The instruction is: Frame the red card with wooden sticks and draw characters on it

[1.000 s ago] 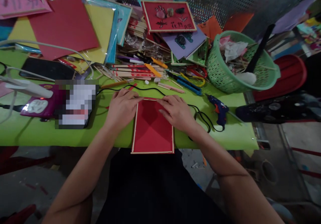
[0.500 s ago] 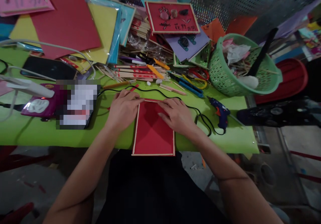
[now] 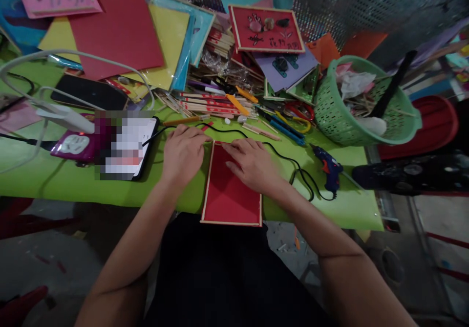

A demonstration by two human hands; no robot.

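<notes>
A red card (image 3: 234,190) edged with thin pale wooden sticks lies at the front of the green table, its near edge jutting over the table's rim. At the card's far left corner, the fingertips of my left hand (image 3: 185,158) touch the edge; its fingers are stretched out. My right hand (image 3: 252,163) rests over the card's upper right part, fingers along the far edge and thumb apart. The far edge is partly hidden by these fingers. To the right lies a blue glue gun (image 3: 330,168), its black cord curling behind my hands.
A phone (image 3: 146,146) and a purple pouch-like item (image 3: 78,143) lie at left. Behind are wooden sticks (image 3: 208,106), scissors (image 3: 296,117), coloured paper (image 3: 117,33) and a framed red picture (image 3: 267,31). A green basket (image 3: 330,107) holds scraps at right.
The camera view has shifted, so the table's things appear farther right. My right hand's fingers have slid left along the card's far edge, closer to my left hand.
</notes>
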